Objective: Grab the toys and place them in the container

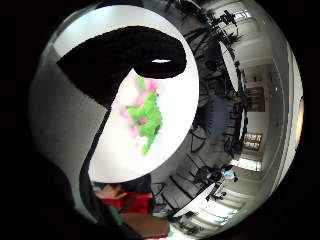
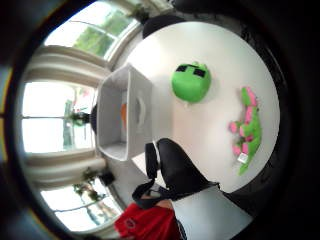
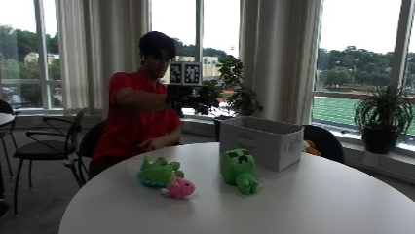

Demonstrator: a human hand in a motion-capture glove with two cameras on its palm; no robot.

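Two toys lie on the round white desk (image 3: 324,204): a green-and-pink plush dinosaur (image 3: 163,176) near the front edge, and beside it a green blocky plush (image 3: 238,169), just in front of the grey container (image 3: 262,140). The gloved right hand (image 3: 175,97) hangs raised above the desk holding nothing; whether its fingers are spread or curled, I cannot tell. Best to descend straight onto one toy's body, then lift it over the container's near wall. Something orange already shows inside; potted plants (image 3: 383,117) stand behind.

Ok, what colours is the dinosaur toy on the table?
The dinosaur toy is green with pink parts, clearest in the thumb side palm view.
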